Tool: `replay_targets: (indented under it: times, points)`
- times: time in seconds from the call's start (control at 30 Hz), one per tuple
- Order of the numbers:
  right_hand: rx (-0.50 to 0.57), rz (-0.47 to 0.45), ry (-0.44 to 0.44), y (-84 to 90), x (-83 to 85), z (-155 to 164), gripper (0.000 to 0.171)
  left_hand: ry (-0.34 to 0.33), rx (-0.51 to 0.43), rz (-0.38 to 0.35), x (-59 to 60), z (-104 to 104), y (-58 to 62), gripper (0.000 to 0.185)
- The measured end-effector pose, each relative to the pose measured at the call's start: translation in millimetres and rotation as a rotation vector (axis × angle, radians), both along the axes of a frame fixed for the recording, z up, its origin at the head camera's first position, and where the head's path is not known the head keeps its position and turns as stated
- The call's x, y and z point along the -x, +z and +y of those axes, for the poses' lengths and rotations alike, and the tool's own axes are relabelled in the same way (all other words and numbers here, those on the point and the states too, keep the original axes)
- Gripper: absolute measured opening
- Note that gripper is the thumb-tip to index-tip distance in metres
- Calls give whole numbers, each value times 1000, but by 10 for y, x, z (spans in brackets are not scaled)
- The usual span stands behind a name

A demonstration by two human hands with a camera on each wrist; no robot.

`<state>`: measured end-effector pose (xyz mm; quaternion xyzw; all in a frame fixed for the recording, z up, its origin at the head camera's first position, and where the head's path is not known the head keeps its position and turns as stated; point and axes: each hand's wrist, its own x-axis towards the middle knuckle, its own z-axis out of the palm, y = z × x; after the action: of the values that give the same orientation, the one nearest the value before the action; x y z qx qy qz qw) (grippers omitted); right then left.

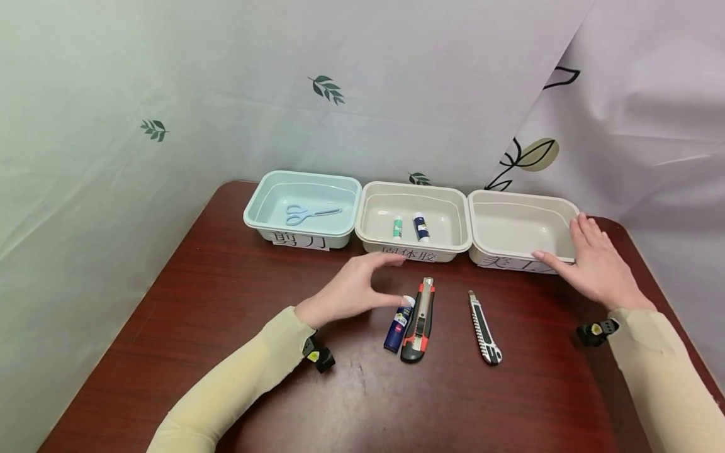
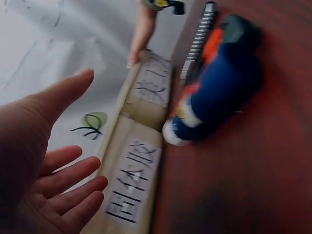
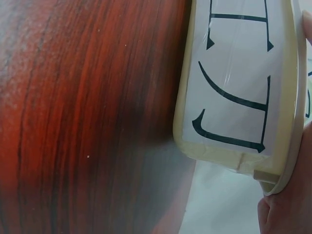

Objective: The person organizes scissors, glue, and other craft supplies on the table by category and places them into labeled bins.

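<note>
My left hand [image 1: 354, 286] is spread, thumb apart from the fingers and nothing between them. Its thumb tip overlaps the white cap of a dark blue glue stick [image 1: 399, 327] in the head view; in the left wrist view the glue stick [image 2: 214, 97] appears blurred, apart from the hand. Beside it lies a red and black utility knife [image 1: 420, 321], and farther right a silver utility knife [image 1: 484, 330]. My right hand [image 1: 600, 264] rests with extended fingers at the right corner of the right cream bin [image 1: 493, 253], thumb by the front rim.
A light blue bin [image 1: 260, 231] with blue scissors [image 1: 311, 214] stands left in the row. The middle cream bin [image 1: 368, 242] contains a green glue stick [image 1: 398, 227] and a blue one [image 1: 421, 227]. Paper labels face forward. A patterned curtain [image 1: 226, 82] hangs behind the dark red table [image 1: 187, 302].
</note>
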<state>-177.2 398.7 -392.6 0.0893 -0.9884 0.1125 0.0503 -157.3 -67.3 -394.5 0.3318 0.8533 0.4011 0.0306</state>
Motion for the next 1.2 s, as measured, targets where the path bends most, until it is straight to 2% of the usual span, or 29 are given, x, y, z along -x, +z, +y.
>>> replay_targets:
  times: [0.2,0.47,0.77,1.2]
  points:
    - [1,-2,-1,9,-4,-9,103,-73,92,-3,-84,-69,-120,86]
    - [4,2,0,6,-2,-5,103,-216,181,-2,-153,-120,-204,105]
    - [10,5,-3,-17,7,6,103,-314,212,8,-164,-46,-245,117]
    - [6,6,-6,-12,2,2,104,-373,275,19,-113,59,-280,120]
